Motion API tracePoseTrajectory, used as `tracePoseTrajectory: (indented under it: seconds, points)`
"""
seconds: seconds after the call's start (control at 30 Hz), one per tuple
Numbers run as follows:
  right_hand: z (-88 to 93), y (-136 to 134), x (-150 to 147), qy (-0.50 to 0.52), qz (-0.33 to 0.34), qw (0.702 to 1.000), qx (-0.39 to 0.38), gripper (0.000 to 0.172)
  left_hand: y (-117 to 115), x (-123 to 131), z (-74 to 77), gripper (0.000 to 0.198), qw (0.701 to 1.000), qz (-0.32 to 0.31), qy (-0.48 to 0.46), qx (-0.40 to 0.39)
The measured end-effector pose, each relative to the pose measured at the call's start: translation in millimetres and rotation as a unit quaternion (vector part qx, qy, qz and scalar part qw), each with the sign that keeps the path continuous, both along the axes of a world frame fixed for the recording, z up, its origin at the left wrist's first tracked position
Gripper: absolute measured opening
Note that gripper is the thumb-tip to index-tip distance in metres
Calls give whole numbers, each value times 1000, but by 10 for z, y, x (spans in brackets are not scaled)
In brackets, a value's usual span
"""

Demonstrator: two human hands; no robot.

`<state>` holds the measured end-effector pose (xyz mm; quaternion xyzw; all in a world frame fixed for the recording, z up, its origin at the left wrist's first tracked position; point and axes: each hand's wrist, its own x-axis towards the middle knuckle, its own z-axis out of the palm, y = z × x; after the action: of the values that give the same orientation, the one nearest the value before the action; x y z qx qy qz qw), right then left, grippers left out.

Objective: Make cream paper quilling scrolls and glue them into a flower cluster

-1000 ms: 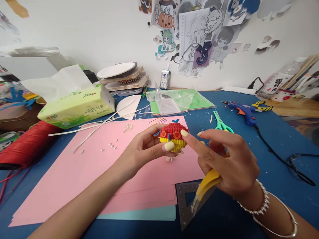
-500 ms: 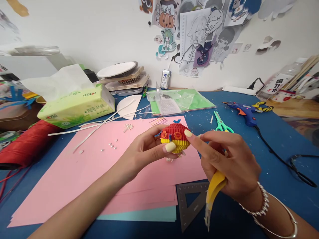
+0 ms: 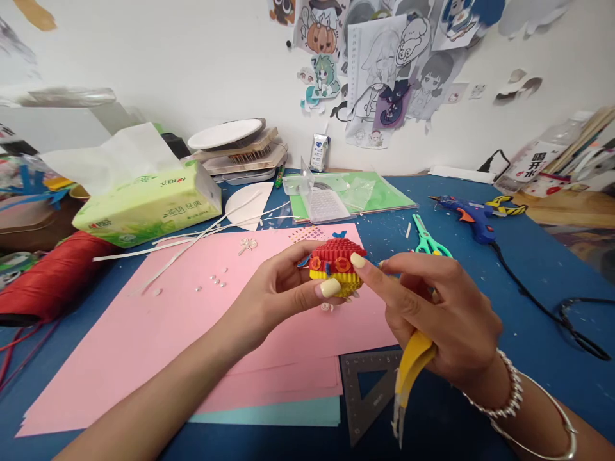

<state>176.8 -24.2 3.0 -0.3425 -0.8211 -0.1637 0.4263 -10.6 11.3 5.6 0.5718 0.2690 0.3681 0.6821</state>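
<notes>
My left hand [image 3: 283, 282] is closed around a small round figure [image 3: 336, 246] of ridged paper, red above and yellow below. Orange rings and blue bits are on its front. Against the figure's right side rests the index fingertip of my right hand [image 3: 432, 307]. That hand also grips yellow tweezers [image 3: 413, 365], whose metal tips point down toward me. Beneath both hands lie pink sheets [image 3: 192, 346] with white beads [image 3: 216, 280] and a white curled-strip piece [image 3: 248, 244].
A dark set square [image 3: 353, 397] lies in front. Green scissors [image 3: 425, 237] and a blue glue gun [image 3: 466, 214] with its cable are at right. A tissue pack [image 3: 148, 211], a red spool [image 3: 57, 275] and white paper strips [image 3: 192, 240] stand or lie at left.
My right index fingertip has shifted slightly left over the figure's red side. The tweezers and the left hand stay almost where they were.
</notes>
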Motion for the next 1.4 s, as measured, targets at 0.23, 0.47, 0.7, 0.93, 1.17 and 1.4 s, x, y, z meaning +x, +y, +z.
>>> tracePoseTrajectory:
  seconds: [0.23, 0.47, 0.7, 0.93, 1.17, 1.4]
  points:
    - [-35, -4, 23, 15, 11, 999, -32, 36, 3, 5, 12, 31, 1000, 9, 7, 14]
    - [37, 15, -38, 143, 46, 981, -119, 36, 1, 11, 25, 35, 1000, 14, 18, 8]
    - [114, -8, -35, 185, 44, 962, -197, 27, 12, 30, 15, 35, 1000, 1, 18, 5]
    - [119, -3, -31, 202, 49, 958, -197, 26, 9, 29, 17, 37, 1000, -4, 24, -5]
    - [89, -9, -5, 216, 50, 955, -195, 31, 18, 30, 0, 38, 1000, -12, 15, -23]
    - [76, 114, 37, 430, 86, 859, -263, 22, 68, -24, -32, 48, 992, -68, -44, -95]
